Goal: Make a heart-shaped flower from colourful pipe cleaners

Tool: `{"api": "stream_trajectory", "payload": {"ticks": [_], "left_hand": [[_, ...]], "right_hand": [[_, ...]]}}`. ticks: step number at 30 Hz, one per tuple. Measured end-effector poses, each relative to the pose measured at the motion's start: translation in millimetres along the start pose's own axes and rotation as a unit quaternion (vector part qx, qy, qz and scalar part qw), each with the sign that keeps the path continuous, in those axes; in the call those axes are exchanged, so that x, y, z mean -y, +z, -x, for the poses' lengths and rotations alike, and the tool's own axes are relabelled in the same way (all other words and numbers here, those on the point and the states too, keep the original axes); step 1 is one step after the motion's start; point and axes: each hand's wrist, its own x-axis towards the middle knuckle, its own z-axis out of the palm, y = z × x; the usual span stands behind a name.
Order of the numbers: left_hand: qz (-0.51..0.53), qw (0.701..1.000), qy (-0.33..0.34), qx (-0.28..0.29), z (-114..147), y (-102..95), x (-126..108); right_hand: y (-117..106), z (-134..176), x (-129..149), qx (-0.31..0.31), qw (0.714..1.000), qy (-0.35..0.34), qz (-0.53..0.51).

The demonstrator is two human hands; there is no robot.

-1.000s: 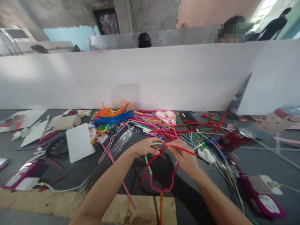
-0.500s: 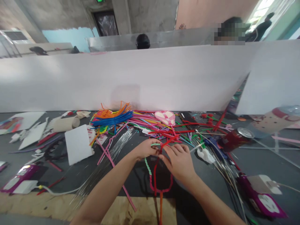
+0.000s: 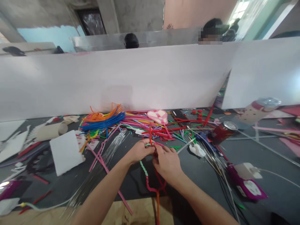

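A loop of twisted pipe cleaners, mint green (image 3: 143, 168) on one side and dark pink at the bottom, hangs between my hands, with an orange pipe cleaner stem (image 3: 157, 206) running down from it. My left hand (image 3: 140, 151) pinches the top left of the loop. My right hand (image 3: 169, 162) is closed at the top right, its fingertips against a red pipe cleaner (image 3: 150, 135) that sticks up where both hands meet. The exact crossing under the fingers is hidden.
Behind my hands lie blue pipe cleaners (image 3: 103, 123) and a pink heart-shaped piece (image 3: 157, 117). A soda can (image 3: 223, 132), white glue-like lump (image 3: 197, 150) and purple power strip (image 3: 246, 184) sit right. Left are silvery wires (image 3: 114, 144) and a white card (image 3: 67, 153). A white partition (image 3: 150, 78) stands behind.
The view has swung to the right. The red pipe cleaner's free end now points upright instead of slanting right, and my right fingers have curled in closer to my left hand.
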Motion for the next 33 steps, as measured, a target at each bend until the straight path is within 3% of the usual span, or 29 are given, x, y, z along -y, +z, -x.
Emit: {"api": "stream_trajectory", "payload": {"ticks": [7,12,15,23,33], "left_hand": [[-0.045,0.995,0.066,-0.06,-0.2,1.8,2.1],[-0.071,0.99,0.072,-0.097,-1.1,-1.5,7.8],[-0.062,0.993,0.054,-0.085,-1.4,-2.1,8.5],[-0.136,0.985,0.065,-0.081,-6.6,-2.1,5.8],[-0.11,0.988,0.059,-0.087,-8.3,-3.1,12.9]], "right_hand": [[0.8,0.9,-12.5,-0.001,0.998,-0.006,-0.062],[6.2,5.3,-18.4,-0.006,0.991,-0.123,-0.056],[5.5,6.6,-15.7,0.02,0.984,-0.174,0.012],[-11.1,-1.9,-2.6,0.103,0.97,-0.204,0.087],[-10.3,-6.4,-23.7,0.09,0.952,-0.286,0.063]]}}
